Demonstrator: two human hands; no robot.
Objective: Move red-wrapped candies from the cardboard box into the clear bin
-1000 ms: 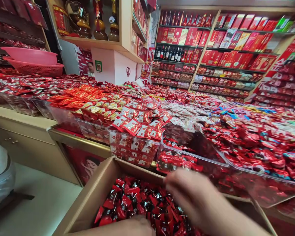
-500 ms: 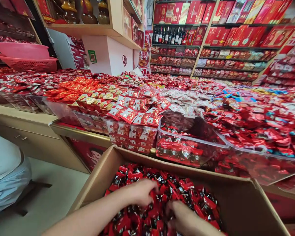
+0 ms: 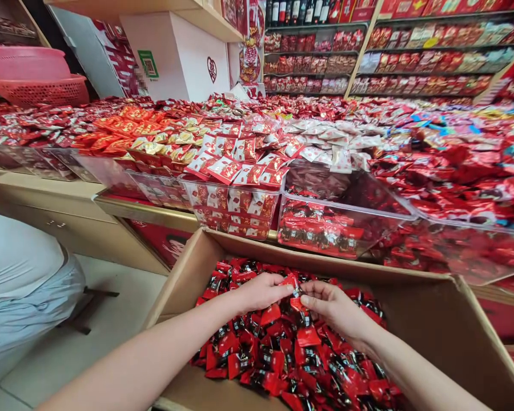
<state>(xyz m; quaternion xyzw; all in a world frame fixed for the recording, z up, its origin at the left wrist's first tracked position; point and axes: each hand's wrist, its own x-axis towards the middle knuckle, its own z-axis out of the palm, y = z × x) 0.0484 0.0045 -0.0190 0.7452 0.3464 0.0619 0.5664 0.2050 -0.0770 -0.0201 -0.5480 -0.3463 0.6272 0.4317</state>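
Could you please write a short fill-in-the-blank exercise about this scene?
The left hand and right hand hold a small packet over an open box made of ____.
The piled packets inside that box are red and ____.
The basin at the upper left is ____.
The green-edged sign shows a ____ code.

Missing words: cardboard; black; pink; QR

Your bare left forearm [image 3: 154,354] reaches in from the lower left and your bare right forearm [image 3: 420,365] from the lower right, the two converging until the fingertips nearly meet. Your left hand [image 3: 259,294] is back up, its thumb and forefinger closed in a pinch. Your right hand [image 3: 338,311] turns inward, fingers curled, the thumb laid toward them in a similar pinch.
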